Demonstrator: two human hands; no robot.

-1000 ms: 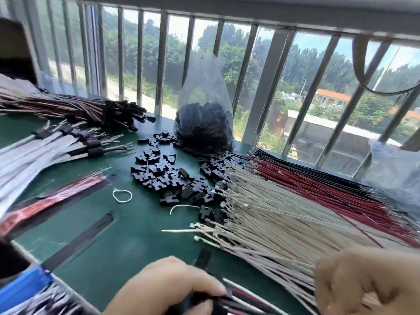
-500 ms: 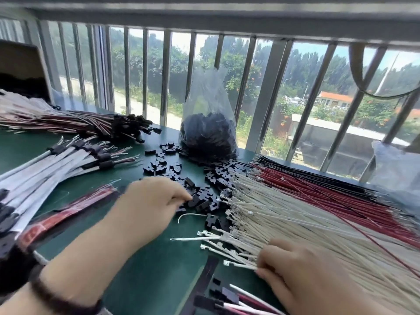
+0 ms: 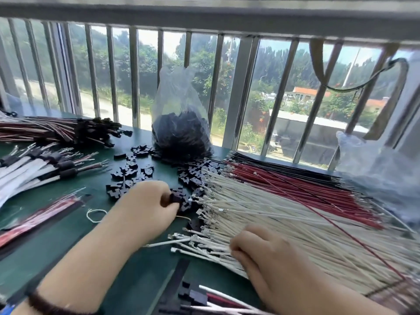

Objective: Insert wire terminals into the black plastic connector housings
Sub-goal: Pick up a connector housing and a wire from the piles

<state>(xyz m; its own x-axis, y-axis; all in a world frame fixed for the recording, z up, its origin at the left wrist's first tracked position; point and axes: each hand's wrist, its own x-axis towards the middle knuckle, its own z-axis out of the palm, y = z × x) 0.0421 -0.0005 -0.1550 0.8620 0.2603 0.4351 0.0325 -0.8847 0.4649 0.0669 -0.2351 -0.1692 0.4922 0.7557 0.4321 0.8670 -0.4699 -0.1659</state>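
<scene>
Loose black connector housings (image 3: 127, 176) lie scattered on the green table (image 3: 75, 226). My left hand (image 3: 147, 201) reaches into the pile and pinches one black housing (image 3: 176, 198) between thumb and fingers. White wires with metal terminals (image 3: 261, 221) fan out at the right, with red wires (image 3: 306, 187) and black wires (image 3: 284, 164) behind them. My right hand (image 3: 256, 248) lies on the near ends of the white wires, fingers curled over them; what it grips is hidden.
A clear plastic bag of black housings (image 3: 181, 130) stands by the window bars. Finished wire assemblies (image 3: 56, 130) and white bundles (image 3: 34, 169) lie at the left. An assembled connector with wires (image 3: 197, 301) lies at the near edge. Another plastic bag (image 3: 381, 169) sits far right.
My left hand left the assembled piece at the near edge, went forward into the housing pile and now pinches a housing. My right hand came forward onto the white wire ends.
</scene>
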